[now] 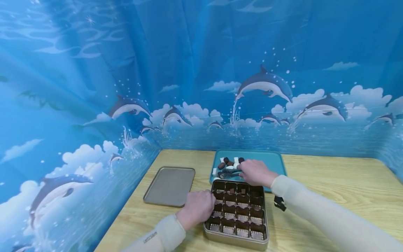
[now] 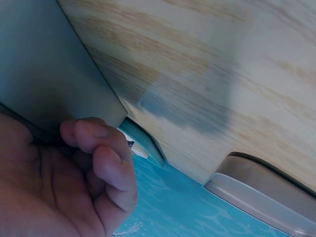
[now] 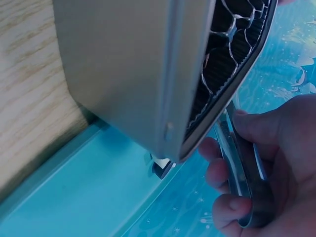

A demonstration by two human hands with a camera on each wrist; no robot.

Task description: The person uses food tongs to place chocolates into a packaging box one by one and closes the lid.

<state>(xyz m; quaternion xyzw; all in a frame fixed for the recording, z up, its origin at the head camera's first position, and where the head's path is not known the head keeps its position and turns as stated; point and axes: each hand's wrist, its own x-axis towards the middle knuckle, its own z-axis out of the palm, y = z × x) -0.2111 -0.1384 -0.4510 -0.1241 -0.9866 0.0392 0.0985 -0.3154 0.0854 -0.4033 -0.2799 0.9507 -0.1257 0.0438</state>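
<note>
Tongs, grasped in the fingers of the right hand, reach over the near left corner of the tray, beside chocolates; the left hand grips the left edge of the tin with curled fingers.

tin, lid, tray on table

The tray is teal, the box tan, the dimly seen tongs apparently silver, the backdrop dolphin-printed blue.
</note>
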